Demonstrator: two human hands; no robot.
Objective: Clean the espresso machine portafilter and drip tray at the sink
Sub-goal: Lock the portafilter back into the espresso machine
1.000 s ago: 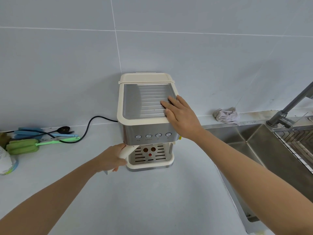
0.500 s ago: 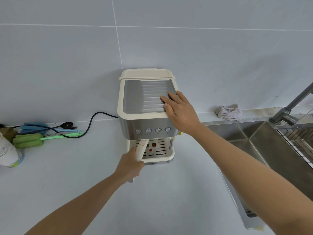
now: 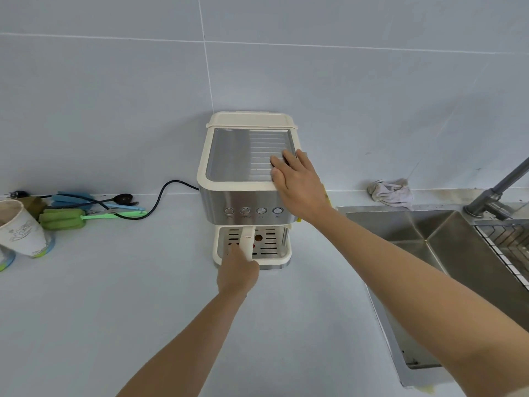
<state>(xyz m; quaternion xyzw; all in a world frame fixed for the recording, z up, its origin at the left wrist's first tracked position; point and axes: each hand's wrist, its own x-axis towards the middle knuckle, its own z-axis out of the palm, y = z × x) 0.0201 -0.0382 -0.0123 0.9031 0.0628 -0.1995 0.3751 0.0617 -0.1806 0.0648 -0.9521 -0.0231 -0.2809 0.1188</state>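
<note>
The left hand (image 3: 237, 272) is wrapped around the cream handle of the portafilter (image 3: 248, 239), fingers curled tight about it so that only the upper stretch of the handle shows above the knuckles. The handle points straight out from under the front of the espresso machine (image 3: 249, 179), toward the person; the metal basket end is hidden beneath the machine's head. Below the handle lies the slotted drip tray (image 3: 267, 247), seated in the machine's base, with a red spot showing through its grille.

The right hand (image 3: 299, 181) lies flat on the machine's top at its right front corner, fingers extended and close together, their tips on the ribbed metal warming plate (image 3: 243, 156) and the palm over the cream rim. It grasps nothing; it only presses down.

The machine stands on a pale counter (image 3: 114, 296) against the tiled wall, its black power cord (image 3: 160, 196) trailing left. Farther left are a green bottle brush (image 3: 65, 220), blue brushes, a dark spoon (image 3: 123, 198) and a paper cup (image 3: 21, 229) tipped on its side. To the right is the steel sink (image 3: 429, 245) with its faucet (image 3: 498, 193), and a crumpled rag (image 3: 390, 193) on the ledge behind it.
</note>
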